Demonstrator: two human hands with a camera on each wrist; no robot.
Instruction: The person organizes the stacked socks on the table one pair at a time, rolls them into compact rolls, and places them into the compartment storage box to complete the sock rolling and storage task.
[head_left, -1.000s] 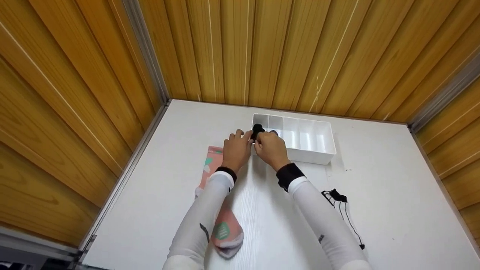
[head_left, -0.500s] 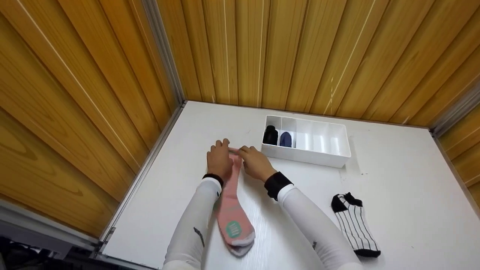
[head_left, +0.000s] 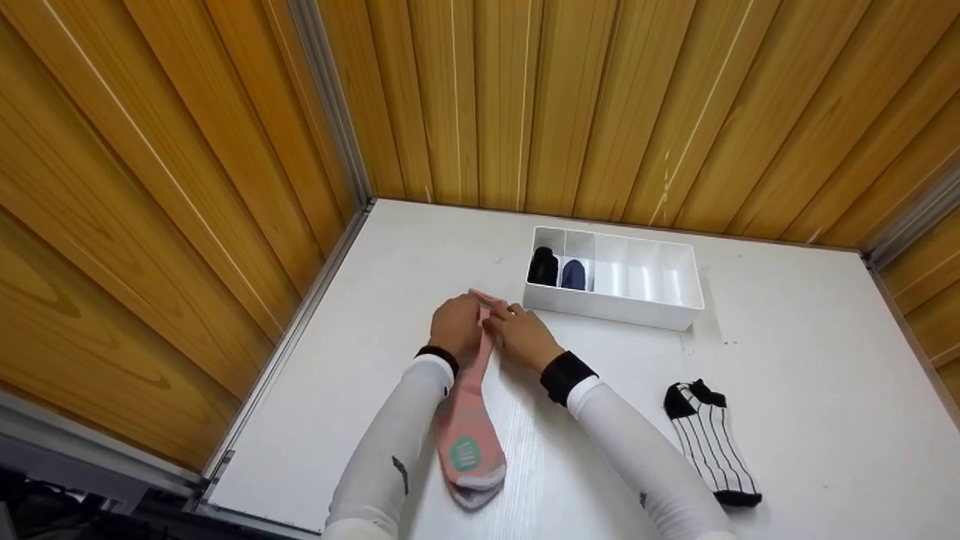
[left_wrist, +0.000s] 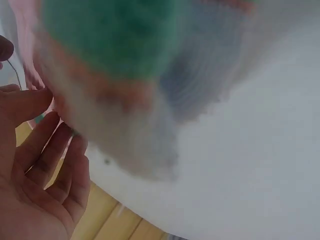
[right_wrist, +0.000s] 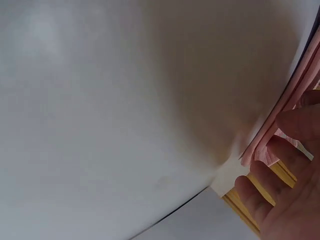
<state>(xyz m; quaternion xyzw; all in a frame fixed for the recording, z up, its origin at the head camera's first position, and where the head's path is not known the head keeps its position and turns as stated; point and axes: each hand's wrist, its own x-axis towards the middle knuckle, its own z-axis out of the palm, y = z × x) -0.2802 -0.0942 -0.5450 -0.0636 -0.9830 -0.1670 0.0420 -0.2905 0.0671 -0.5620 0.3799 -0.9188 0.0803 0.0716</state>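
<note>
Pink sock (head_left: 469, 420) was held by its cuff

The sock lay lengthwise on a white table (head_left: 840, 375), toe toward the near edge, its pale tip showing two layers. The left hand (head_left: 454, 327) pinched the cuff's left side between thumb and fingers; the right hand (head_left: 526, 339) pinched its right side likewise. Tabletop spread from the left sleeve (head_left: 390, 450) to the table's left edge. Near the right hand, apart from the cuff, stood a white box (head_left: 615, 309), a black bundle (head_left: 544, 268) and a navy bundle (head_left: 574, 274) in its two leftmost compartments. Beyond the right sleeve (head_left: 641, 450) lay a striped sock (head_left: 712, 442). Wood-panelled walls (head_left: 585, 105) rose behind, metal posts (head_left: 332, 97) at the corners.
</note>
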